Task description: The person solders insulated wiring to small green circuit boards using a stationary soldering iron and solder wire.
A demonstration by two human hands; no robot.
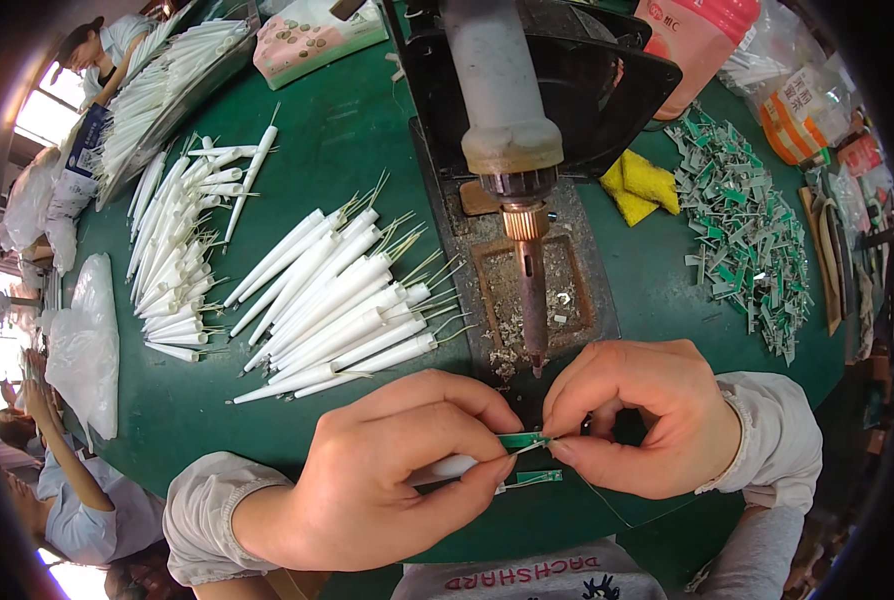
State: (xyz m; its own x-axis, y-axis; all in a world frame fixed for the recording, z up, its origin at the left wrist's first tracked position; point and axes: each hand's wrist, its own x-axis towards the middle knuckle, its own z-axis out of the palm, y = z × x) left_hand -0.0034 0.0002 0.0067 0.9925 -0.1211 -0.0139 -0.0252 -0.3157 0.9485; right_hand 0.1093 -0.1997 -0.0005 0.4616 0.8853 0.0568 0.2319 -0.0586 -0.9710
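My left hand (377, 475) is closed around a white tapered tube (445, 468), mostly hidden by the fingers. Its thumb and forefinger pinch the left end of a small green circuit board (524, 439). At the board's right end, the thumb and fingertips of my right hand (652, 418) are pressed together on it; a thin wire there is too fine to follow. Just below lies a second green board strip (537, 478). Above and between my hands, a soldering iron (531, 290) points down, its dark tip apart from the board.
White tubes with thin wires (342, 300) lie in piles to the left. Loose green boards (747, 230) are heaped at right, near a yellow sponge (639, 187). The iron's black stand (592, 75) rises centrally over a residue-strewn tray (577, 315). Other people sit at far left.
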